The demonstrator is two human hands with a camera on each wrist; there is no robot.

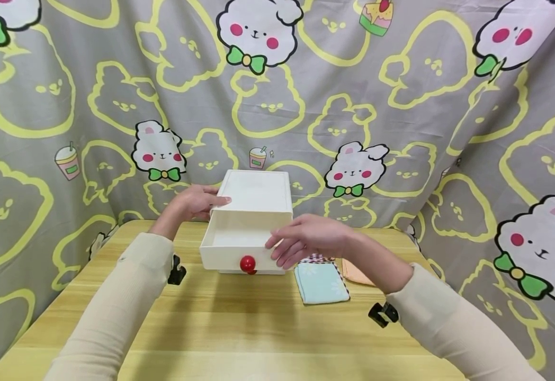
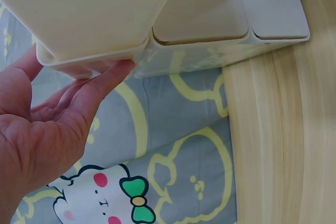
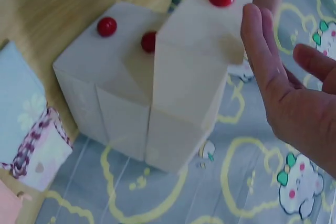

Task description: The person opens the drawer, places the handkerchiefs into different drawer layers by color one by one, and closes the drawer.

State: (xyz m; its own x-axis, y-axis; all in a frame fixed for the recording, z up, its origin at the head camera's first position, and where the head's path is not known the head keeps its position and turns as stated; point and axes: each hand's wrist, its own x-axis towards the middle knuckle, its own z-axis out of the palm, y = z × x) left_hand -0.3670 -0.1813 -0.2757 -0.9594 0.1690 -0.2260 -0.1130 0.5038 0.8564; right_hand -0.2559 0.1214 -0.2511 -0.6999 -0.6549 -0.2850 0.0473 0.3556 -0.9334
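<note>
A wooden worktop (image 1: 258,360) lies before me, and a patterned curtain (image 1: 270,121) hangs close behind its back edge and past its left and right edges. To the right of the cabinet (image 1: 254,190), toward the worktop's right edge, a folded blue cloth (image 1: 322,284) lies with a checked cloth (image 1: 316,259) just behind it. A peach cloth (image 1: 356,272) lies farther right, partly hidden by my right hand (image 1: 313,238). That hand also blocks the head view of the cabinet's right side and of part of the top drawer (image 1: 230,258). A black clip (image 1: 177,270) sits at my left wrist, another at my right.

The white cabinet stands upright near the worktop's back edge, somewhat left of its middle. Its top drawer juts out toward the front edge, a red knob (image 1: 247,264) on its front, its pale inside partly showing. The two drawers below are pushed in, each with a red knob.

My left hand (image 1: 196,202) clamps the cabinet's upper left edge, thumb on top, fingers along the side. My right hand holds nothing: its fingers extend at the drawer's right front corner, and I cannot tell whether they touch it.
</note>
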